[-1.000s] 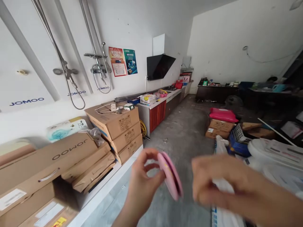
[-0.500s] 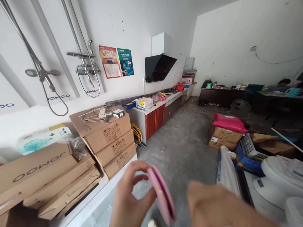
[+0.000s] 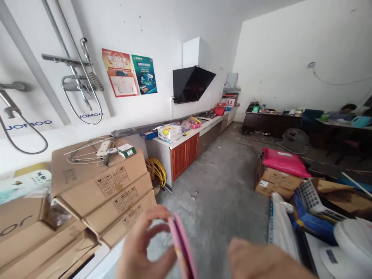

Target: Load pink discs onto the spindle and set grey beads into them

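Note:
My left hand [image 3: 147, 246] is at the bottom centre, fingers curved and thumb pressed against a thin pink case [image 3: 182, 248] with a rounded edge. The case is seen nearly edge-on, tilted, with a dark slit between its two pink sides and some yellow marks on its face. Its lower end is cut off by the frame. To the right of the case, and apart from it, my right hand [image 3: 261, 261] is blurred. Its fingers cannot be made out, nor whether it holds anything.
Stacked cardboard boxes [image 3: 113, 186] stand left, bearing a power strip [image 3: 104, 148] and cable. A counter with red cabinet doors [image 3: 185, 155] runs along the wall. Boxes under a pink package [image 3: 285, 162] and white toilets [image 3: 353, 240] line the right. Grey floor [image 3: 215, 182] lies between. A person [image 3: 345, 111] sits far right.
The view has moved forward, so the boxes and counter look nearer. My left hand and the pink case have shifted left and slightly down in view. My right hand sits slightly lower.

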Action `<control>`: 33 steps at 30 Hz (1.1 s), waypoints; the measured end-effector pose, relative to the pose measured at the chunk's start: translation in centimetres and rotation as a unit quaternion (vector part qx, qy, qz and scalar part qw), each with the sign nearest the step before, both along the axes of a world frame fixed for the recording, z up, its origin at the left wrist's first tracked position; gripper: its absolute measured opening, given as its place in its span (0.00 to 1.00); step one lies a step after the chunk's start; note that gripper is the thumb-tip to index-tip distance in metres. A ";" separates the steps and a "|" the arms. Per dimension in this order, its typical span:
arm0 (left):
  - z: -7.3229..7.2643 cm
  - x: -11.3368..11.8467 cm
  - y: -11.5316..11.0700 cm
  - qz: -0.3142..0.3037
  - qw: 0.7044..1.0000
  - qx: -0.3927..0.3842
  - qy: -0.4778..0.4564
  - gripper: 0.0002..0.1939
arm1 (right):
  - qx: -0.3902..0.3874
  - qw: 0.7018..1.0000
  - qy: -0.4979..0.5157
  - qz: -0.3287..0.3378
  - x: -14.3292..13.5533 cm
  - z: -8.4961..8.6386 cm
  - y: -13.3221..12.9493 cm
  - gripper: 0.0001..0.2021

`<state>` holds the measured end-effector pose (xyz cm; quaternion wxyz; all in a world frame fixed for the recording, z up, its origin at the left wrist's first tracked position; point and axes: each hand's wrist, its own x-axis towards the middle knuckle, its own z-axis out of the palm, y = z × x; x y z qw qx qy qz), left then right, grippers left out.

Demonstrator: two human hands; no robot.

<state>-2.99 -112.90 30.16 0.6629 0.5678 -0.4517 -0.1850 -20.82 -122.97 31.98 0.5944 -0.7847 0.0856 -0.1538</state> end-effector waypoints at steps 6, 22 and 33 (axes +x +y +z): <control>-1.5 -1.0 -3.5 -0.324 0.919 0.003 0.225 0.21 | 0.083 0.995 0.036 0.047 1.0 -2.5 -7.5 0.15; -3.5 -15.9 -7.6 0.069 0.939 0.107 0.318 0.16 | 0.210 0.921 0.188 0.268 0.0 -6.9 -16.5 0.16; -6.2 -19.5 -7.5 0.230 0.866 0.028 0.443 0.19 | 0.229 0.859 0.308 0.338 -3.3 -10.6 -15.3 0.16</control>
